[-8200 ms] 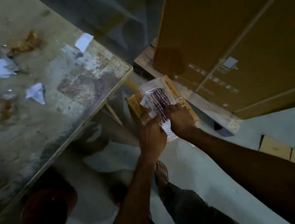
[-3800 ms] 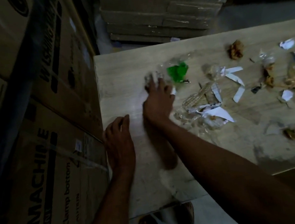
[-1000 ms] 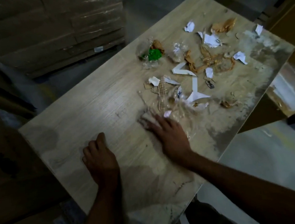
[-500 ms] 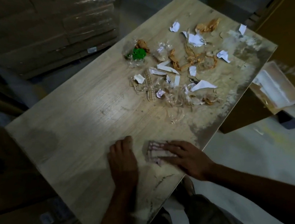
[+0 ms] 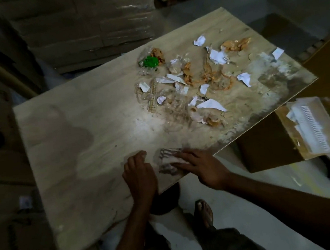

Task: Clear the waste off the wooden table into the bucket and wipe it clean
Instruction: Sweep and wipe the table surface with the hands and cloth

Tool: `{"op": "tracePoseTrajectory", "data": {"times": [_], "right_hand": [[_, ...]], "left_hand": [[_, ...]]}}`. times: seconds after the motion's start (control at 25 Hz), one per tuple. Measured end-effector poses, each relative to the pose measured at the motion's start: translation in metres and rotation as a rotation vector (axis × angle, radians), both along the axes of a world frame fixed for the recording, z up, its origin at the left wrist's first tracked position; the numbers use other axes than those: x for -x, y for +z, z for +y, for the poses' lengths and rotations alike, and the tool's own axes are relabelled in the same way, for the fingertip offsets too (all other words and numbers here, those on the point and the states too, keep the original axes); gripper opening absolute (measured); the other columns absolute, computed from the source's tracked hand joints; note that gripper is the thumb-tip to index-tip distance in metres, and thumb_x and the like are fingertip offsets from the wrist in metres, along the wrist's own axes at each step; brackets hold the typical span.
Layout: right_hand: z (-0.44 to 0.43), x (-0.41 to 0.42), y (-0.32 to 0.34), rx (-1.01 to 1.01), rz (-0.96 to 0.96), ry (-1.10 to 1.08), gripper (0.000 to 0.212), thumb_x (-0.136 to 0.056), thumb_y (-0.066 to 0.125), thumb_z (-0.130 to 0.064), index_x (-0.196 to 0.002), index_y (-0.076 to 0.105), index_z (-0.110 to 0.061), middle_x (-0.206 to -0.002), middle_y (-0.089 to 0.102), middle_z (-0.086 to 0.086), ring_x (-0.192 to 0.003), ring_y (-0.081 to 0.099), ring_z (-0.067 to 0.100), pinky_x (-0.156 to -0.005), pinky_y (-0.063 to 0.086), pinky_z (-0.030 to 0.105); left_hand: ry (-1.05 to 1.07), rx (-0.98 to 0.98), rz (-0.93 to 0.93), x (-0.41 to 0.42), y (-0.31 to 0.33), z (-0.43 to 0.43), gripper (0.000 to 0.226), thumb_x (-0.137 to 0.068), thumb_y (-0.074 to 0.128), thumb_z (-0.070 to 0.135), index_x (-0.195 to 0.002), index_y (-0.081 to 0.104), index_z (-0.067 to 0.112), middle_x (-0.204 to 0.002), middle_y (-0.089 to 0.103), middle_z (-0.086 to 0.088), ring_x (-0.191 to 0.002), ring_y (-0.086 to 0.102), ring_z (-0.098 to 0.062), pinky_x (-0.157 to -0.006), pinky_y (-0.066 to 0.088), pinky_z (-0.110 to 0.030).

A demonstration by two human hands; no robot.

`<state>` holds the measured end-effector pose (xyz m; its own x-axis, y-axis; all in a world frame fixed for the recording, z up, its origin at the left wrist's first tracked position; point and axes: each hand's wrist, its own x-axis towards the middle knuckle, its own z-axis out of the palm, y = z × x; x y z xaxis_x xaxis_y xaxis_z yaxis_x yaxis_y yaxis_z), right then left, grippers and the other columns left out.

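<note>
right hand [image 5: 204, 167] dragged cloth [image 5: 167, 158] back nearer.

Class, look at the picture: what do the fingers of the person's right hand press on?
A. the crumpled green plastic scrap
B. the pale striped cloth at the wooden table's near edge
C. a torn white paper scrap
B: the right hand lays straight fingers on the pale striped cloth at the near edge of the wooden table.
</note>
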<state>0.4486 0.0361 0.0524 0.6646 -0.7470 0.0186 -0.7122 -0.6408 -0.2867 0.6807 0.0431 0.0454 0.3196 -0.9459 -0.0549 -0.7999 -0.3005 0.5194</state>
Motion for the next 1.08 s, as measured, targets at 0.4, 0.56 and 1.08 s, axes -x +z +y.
{"op": "tracePoseTrajectory", "data": {"times": [0.4, 0.56, 1.08], "right_hand": [[-0.058, 0.025, 0.038, 0.191, -0.096, -0.086, 0.047, -0.096, 0.059, -0.019, -0.143, 0.059, -0.02, -0.151, 0.054, 0.009, -0.124, 0.055, 0.034, -0.096, 0.046, 0.04], [-0.033, 0.105, 0.006, 0.122, -0.057, -0.172, 0.075, -0.078, 0.062, 0.009, -0.147, 0.054, -0.019, -0.156, 0.048, 0.01, -0.134, 0.048, 0.036, -0.103, 0.047, 0.051], [-0.102, 0.234, 0.014, 0.114, -0.377, -0.809, 0.065, -0.083, 0.057, -0.006, -0.147, 0.055, -0.018, -0.142, 0.056, 0.015, -0.127, 0.053, 0.036, -0.105, 0.044, 0.04]], "left_hand": [[-0.105, -0.041, -0.161, 0.041, -0.015, 0.025, 0.038, -0.095, 0.061, 0.035, -0.129, 0.056, 0.02, -0.119, 0.057, -0.01, -0.107, 0.054, -0.035, -0.087, 0.045, -0.046], [-0.296, 0.042, -0.239, 0.084, -0.012, 0.017, 0.027, -0.09, 0.043, 0.038, -0.11, 0.057, 0.027, -0.103, 0.058, -0.002, -0.093, 0.058, -0.029, -0.076, 0.047, -0.042], [-0.399, 0.06, -0.198, 0.284, -0.008, -0.051, 0.019, -0.093, 0.041, 0.037, -0.099, 0.058, 0.031, -0.094, 0.059, 0.002, -0.084, 0.059, -0.025, -0.066, 0.046, -0.04]]}}
